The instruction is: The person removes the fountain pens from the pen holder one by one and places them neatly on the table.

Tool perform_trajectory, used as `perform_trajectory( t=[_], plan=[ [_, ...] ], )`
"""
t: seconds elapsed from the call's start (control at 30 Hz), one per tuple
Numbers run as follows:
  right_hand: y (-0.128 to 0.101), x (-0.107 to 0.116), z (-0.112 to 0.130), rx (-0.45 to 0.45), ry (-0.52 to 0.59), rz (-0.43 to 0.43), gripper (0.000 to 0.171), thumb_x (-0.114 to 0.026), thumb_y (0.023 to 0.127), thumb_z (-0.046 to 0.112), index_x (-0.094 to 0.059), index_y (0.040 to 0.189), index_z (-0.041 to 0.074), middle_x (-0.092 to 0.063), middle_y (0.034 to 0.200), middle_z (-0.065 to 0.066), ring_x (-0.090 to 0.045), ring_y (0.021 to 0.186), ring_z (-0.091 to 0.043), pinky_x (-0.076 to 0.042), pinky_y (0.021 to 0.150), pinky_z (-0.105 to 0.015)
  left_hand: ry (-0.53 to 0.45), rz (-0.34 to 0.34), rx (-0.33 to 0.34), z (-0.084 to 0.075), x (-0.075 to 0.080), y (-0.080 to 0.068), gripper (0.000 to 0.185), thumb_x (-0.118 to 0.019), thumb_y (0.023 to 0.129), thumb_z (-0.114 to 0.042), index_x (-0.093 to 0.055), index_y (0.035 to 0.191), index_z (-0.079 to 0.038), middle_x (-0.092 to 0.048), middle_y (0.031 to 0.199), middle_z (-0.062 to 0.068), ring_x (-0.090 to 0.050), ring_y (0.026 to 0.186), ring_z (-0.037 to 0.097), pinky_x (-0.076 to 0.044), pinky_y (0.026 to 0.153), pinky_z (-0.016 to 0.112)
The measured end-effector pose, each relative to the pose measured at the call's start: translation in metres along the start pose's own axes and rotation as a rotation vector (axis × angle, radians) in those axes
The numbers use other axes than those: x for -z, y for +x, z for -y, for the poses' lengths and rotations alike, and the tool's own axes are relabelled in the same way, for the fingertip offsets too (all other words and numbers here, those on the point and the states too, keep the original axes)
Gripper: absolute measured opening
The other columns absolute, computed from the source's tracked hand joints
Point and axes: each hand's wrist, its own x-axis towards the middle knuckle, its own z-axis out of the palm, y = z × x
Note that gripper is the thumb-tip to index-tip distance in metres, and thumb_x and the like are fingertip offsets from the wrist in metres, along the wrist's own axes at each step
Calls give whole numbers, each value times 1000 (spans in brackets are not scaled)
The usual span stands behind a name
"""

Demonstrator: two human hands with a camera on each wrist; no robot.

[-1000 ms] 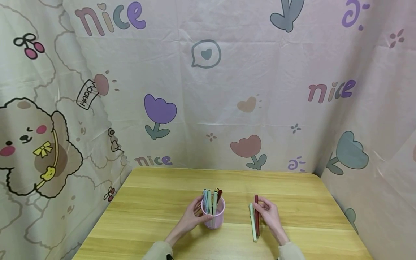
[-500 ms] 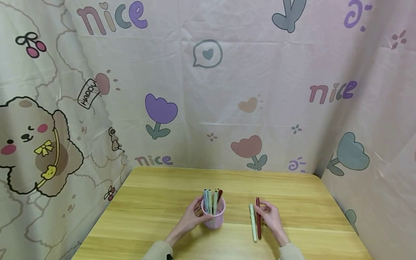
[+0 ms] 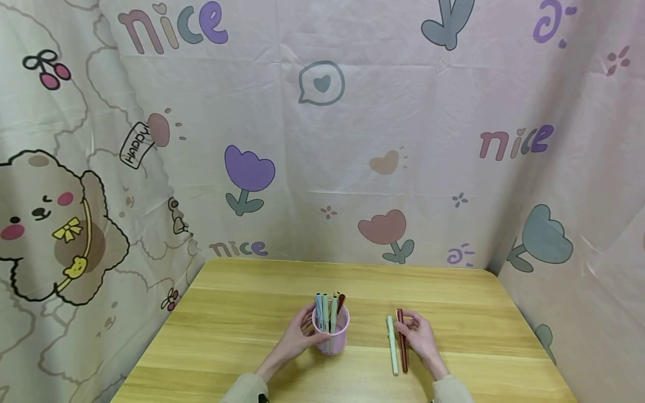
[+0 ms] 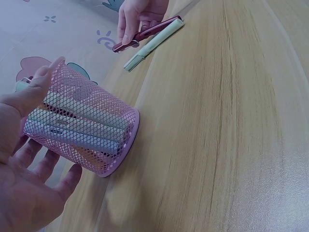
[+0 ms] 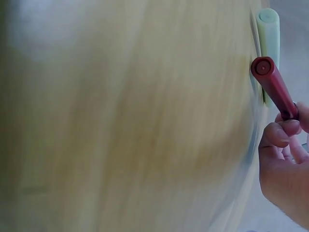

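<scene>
A pink mesh pen cup [image 3: 330,331] [image 4: 84,125] stands on the wooden table [image 3: 252,313] and holds several pens. My left hand [image 3: 299,336] [image 4: 29,159] curls round its left side, thumb on the rim. To the right a pale green pen [image 3: 392,344] [image 4: 154,42] [image 5: 268,29] lies on the table. Beside it, my right hand [image 3: 418,336] [image 5: 285,164] pinches a dark red pen [image 3: 401,338] [image 4: 145,34] [image 5: 273,84] between thumb and fingers, low over the table.
A pink printed curtain [image 3: 322,129] with tulips and a cartoon dog closes in the table on the back and both sides. Bare wood [image 4: 231,121] lies between the cup and the two pens.
My right hand has lowered the red pen towards the table, next to the green pen. The left hand and cup have not moved.
</scene>
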Motion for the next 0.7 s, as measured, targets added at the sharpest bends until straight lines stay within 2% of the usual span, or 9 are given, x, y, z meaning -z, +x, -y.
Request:
perform_trajectory(
  t=[0.27, 0.43, 0.7],
  plan=[
    [1, 1, -3, 19, -80, -4, 47, -72, 89, 1, -54, 130, -10, -66, 91, -15, -57, 68, -11, -50, 55, -19, -6, -1, 8, -1, 0, 0, 93, -80, 86, -18, -24, 156, 2, -30, 159, 32, -33, 146, 52, -31, 120, 65],
    [1, 1, -3, 48, -130, -7, 45, -72, 87, -2, -55, 128, -11, -66, 87, -15, -58, 68, -12, -52, 57, -20, -10, 2, 11, -2, 0, 0, 92, -80, 86, -18, -24, 156, 2, -30, 160, 31, -32, 146, 52, -31, 121, 64],
    [2, 0, -2, 87, -234, 11, 43, -71, 87, 0, -57, 126, -10, -64, 84, -12, -54, 70, -11, -47, 61, -18, -6, 0, 12, -1, 0, 1, 92, -80, 86, -18, -24, 156, 2, -30, 159, 32, -32, 146, 52, -31, 121, 64]
  ],
)
